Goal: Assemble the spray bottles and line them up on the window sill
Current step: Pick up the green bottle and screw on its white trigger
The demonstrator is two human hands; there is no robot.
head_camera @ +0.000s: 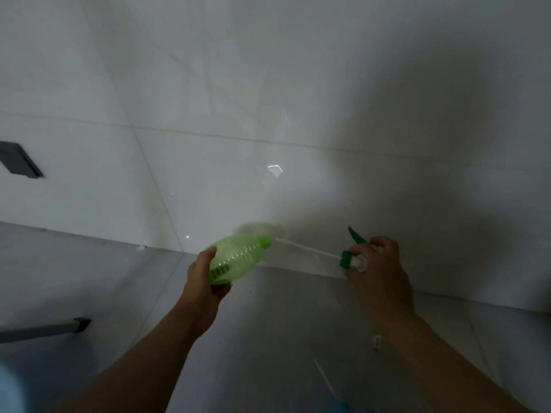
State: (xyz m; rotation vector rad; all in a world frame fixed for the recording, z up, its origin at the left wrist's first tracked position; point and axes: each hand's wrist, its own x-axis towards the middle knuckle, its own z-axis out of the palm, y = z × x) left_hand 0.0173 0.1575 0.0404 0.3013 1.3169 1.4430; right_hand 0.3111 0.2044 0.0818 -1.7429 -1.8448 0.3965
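Note:
My left hand (205,281) grips the base of a translucent green ribbed bottle (238,256), which lies tilted with its open neck pointing right. My right hand (377,263) holds a green and white spray head (353,257) with its green trigger sticking up. The head's thin white dip tube (307,248) runs left, and its tip sits just at the bottle's neck. A small gap of tube still shows between neck and head.
A white tiled wall (268,114) fills the background above a pale tiled floor (283,323). A grey bar (44,327) juts in at the lower left. On the floor lie a loose white tube (325,380) and a small white part (377,341). A dark grey plate (19,159) sits on the wall at left.

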